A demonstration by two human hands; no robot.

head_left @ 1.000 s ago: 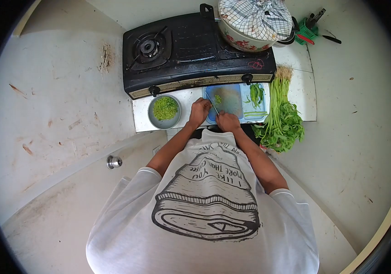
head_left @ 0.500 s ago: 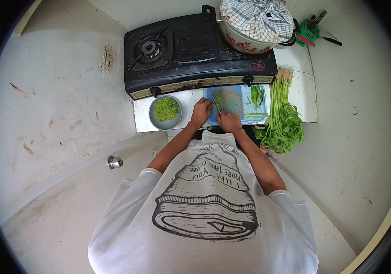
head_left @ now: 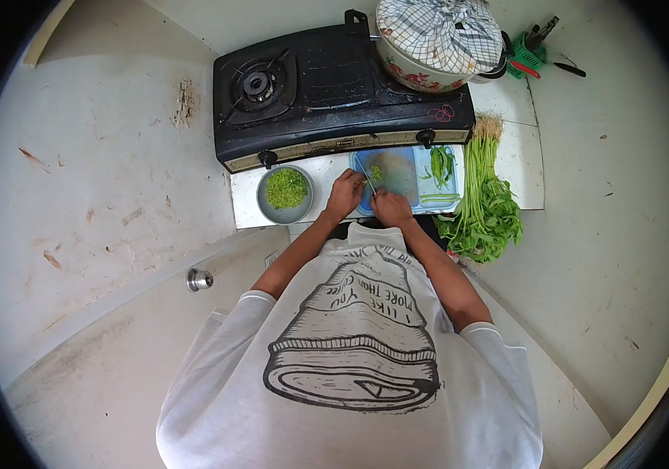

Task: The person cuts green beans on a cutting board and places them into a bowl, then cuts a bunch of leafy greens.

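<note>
My right hand (head_left: 392, 208) is wrapped round the handle of a knife (head_left: 364, 170), whose thin blade slants up and left over the blue chopping board (head_left: 406, 181). Close by on the left, my left hand (head_left: 344, 195) has its fingers bent together at the blade; what they pinch is too small to make out. A small heap of chopped greens (head_left: 376, 173) lies just right of the blade. Green leaves (head_left: 441, 164) and a few cut stalks (head_left: 438, 198) rest on the board's lighter right section. Left of my hands, a grey bowl (head_left: 297, 216) contains finely chopped greens (head_left: 286, 188).
Behind the board stands a black gas stove (head_left: 338, 90), with a cloth-covered floral pot (head_left: 422, 76) on its right. A leafy bundle of long stalks (head_left: 484, 187) lies right of the board. A green basket (head_left: 528, 56) of utensils sits at the back right.
The knife blade has shifted very slightly left at my left fingertips. Both hands stay in nearly the same place, and the whole view has moved by a few pixels.
</note>
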